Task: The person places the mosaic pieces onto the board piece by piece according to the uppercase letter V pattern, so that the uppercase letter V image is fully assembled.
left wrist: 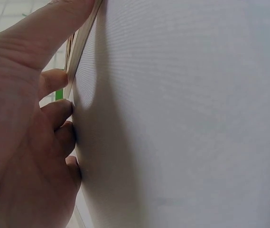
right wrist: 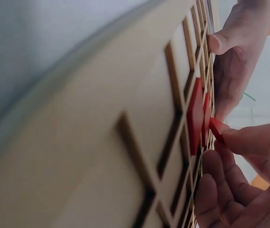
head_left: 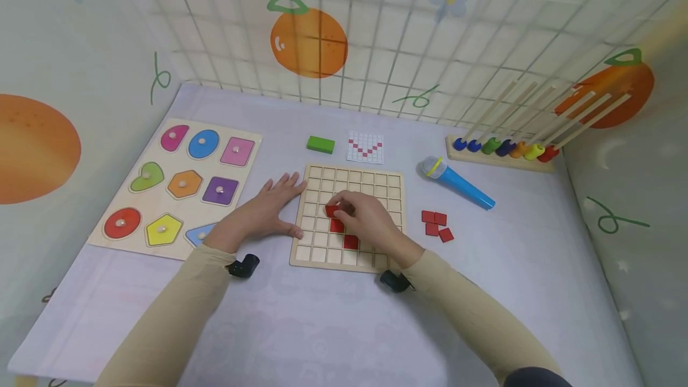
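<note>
A wooden grid board (head_left: 338, 266) lies flat on the table. My right hand (head_left: 368, 220) pinches a red square tile (head_left: 331, 211) between thumb and finger, over the left-middle cells. In the right wrist view that tile (right wrist: 217, 129) is tilted, its lower edge right at the grid. Two other red tiles (head_left: 351, 242) sit in cells diagonally below it; part of the board is hidden under my right hand. My left hand (head_left: 263, 211) rests with fingers spread, thumb and fingertips at the board's left edge. In the left wrist view its thumb (left wrist: 54, 28) lies along that edge.
Several loose red tiles (head_left: 432, 229) lie right of the board. Behind it are a green block (head_left: 321, 144) and a card with a red V pattern (head_left: 365, 157). A shape puzzle (head_left: 123, 181) stands left, a blue toy microphone (head_left: 466, 189) and a bead rack (head_left: 500, 161) right.
</note>
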Demonstrator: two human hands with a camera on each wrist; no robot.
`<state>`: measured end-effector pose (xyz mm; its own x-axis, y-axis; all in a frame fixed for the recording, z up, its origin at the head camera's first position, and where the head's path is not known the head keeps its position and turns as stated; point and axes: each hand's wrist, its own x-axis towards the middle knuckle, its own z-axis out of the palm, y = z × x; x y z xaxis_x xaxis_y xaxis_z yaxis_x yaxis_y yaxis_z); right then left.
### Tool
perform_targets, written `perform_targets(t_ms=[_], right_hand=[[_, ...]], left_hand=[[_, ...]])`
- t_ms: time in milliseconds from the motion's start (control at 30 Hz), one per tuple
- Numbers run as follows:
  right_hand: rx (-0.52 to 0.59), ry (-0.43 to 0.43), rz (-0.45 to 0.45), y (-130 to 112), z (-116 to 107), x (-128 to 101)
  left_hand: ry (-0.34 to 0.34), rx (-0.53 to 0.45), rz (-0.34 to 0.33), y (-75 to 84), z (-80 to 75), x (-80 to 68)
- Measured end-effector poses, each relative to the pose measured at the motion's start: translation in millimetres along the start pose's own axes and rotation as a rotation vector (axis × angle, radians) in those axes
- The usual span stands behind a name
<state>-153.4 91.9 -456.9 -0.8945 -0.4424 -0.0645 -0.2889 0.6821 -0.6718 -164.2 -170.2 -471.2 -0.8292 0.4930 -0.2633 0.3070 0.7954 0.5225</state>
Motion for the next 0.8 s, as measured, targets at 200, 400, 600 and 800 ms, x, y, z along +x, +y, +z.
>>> perform_targets(t_ms=[200, 400, 600, 800], right_hand=[[-0.032, -0.005, 0.004, -2.7, 3.9, 5.7], [-0.068, -0.009, -0.026, -5.3, 7.0, 12.3], [-0.104, -0.008, -0.045, -6.5, 10.0, 16.5], [-0.146, -0.011, -0.024, -7.2, 12.0, 19.1]], left_hand=[[0.000, -0.009, 0.010, 0.2, 0.1, -0.2], [-0.001, -0.008, 0.010, -1.3, 0.6, 0.1], [0.002, -0.007, 0.016, -0.8, 0.0, -0.4], [0.002, -0.005, 0.019, 1.0, -1.3, -1.3]])
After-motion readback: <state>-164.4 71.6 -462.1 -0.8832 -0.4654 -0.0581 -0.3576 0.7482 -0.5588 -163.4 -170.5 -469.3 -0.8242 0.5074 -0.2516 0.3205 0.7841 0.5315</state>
